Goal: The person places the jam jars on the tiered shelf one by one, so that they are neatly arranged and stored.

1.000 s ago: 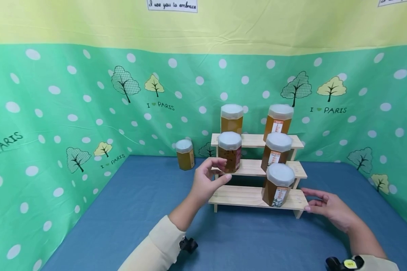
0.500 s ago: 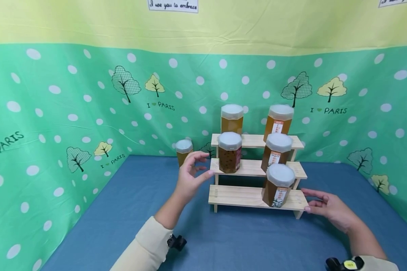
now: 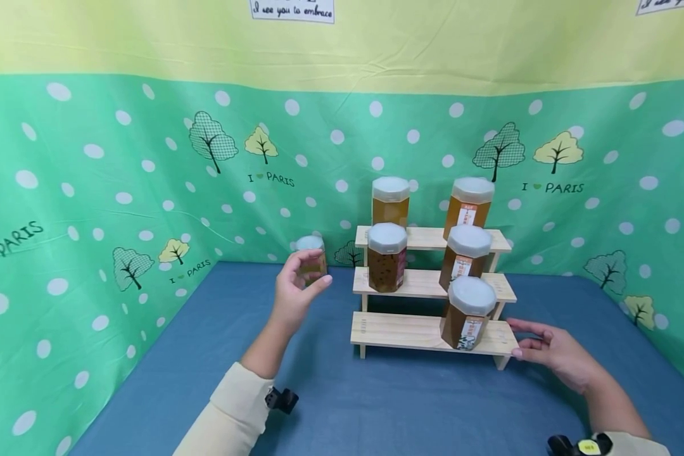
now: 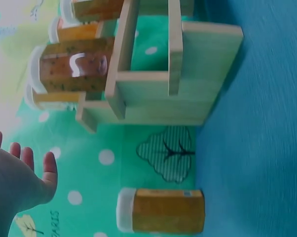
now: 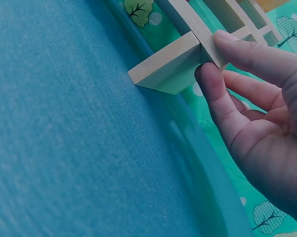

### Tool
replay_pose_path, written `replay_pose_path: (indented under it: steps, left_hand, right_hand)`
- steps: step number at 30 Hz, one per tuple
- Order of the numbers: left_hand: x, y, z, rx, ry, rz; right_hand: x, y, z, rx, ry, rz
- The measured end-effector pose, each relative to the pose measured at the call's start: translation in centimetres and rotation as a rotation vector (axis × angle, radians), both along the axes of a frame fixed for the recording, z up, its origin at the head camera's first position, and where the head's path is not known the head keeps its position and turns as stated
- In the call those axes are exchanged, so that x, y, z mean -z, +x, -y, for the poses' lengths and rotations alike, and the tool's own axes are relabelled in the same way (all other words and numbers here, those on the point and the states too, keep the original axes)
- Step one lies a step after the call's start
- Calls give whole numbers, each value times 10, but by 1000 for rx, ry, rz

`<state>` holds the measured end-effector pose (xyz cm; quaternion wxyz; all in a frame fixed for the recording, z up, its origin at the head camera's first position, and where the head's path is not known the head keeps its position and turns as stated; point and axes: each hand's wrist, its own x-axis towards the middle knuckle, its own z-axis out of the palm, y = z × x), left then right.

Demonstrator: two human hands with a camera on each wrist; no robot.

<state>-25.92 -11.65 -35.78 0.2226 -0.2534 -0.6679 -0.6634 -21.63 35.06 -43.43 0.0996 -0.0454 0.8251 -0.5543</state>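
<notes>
My left hand (image 3: 292,296) is raised over the table with its fingers apart, holding nothing. Just beyond it, partly hidden by the fingers, a white-lidded jar of amber honey (image 3: 311,242) stands on the table; the left wrist view shows this honey jar (image 4: 168,211) apart from the hand. My right hand (image 3: 564,358) pinches the right end of the bottom board of a three-step wooden display stand (image 3: 401,329). In the right wrist view, the thumb and forefinger lie at the corner of the board (image 5: 200,37).
On the stand's top step are two honey jars (image 3: 390,206) (image 3: 468,212). The middle step bears a dark speckled jar (image 3: 386,266) and a labelled jar (image 3: 463,259). Another labelled jar (image 3: 468,316) stands at the bottom step's right. A green printed cloth (image 3: 148,164) hangs behind.
My left hand has moved left, away from the dark speckled jar on the middle step, to in front of the honey jar on the table. The right hand has stayed at the stand.
</notes>
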Motion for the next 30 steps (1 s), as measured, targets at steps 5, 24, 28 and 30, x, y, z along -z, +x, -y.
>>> replay_pose_path:
  steps: [5, 24, 28, 30]
  left_hand:
    - [3, -10, 11, -38, 7, 7]
    - [24, -53, 42, -180, -178, 185]
    - [29, -64, 44, -216, -238, 216]
    - [32, -70, 46, -228, -263, 236]
  right_hand:
    - [1, 0, -1, 0, 4, -6]
    - [0, 0, 0, -3, 1, -1]
    - [0, 0, 0, -1, 0, -3]
    - [1, 0, 0, -1, 0, -4]
